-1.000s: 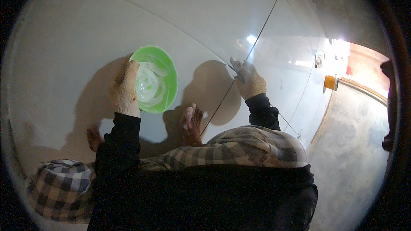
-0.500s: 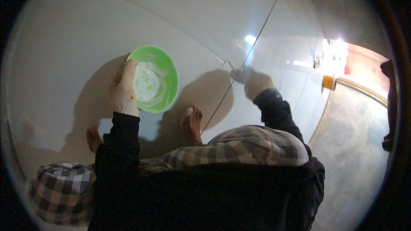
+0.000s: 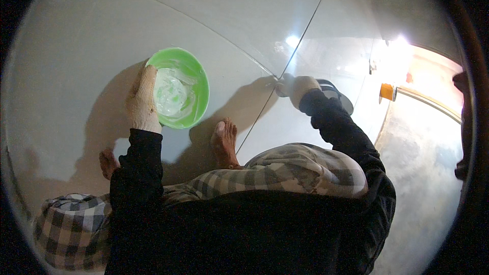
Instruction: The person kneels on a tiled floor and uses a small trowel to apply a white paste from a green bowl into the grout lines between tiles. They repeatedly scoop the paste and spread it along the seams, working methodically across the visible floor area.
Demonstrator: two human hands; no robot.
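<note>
My left hand (image 3: 142, 99), in a pale knit glove, grips the left rim of a green bowl (image 3: 202, 89). White paste (image 3: 173, 93) is smeared over the bowl's inside. On the right, my gloved right hand (image 3: 300, 88) is closed, with its fingertips down at a dark joint between large pale, glossy tiles (image 3: 229, 10). What those fingers hold, if anything, is too small to make out. Just beyond my right wrist shows a rounded dark-and-grey thing (image 3: 342, 99), partly hidden by the sleeve.
My bare feet (image 3: 224, 140) rest on the tiles, below the bowl. An orange cylindrical container (image 3: 387, 91) stands at the right by the edge of a grey mottled surface (image 3: 420, 158). Bright light comes from the upper right.
The thin pale curl beside my right fingertips no longer shows. My right forearm has shifted, and the dark-and-grey thing has come into sight. My left hand still grips the bowl.
</note>
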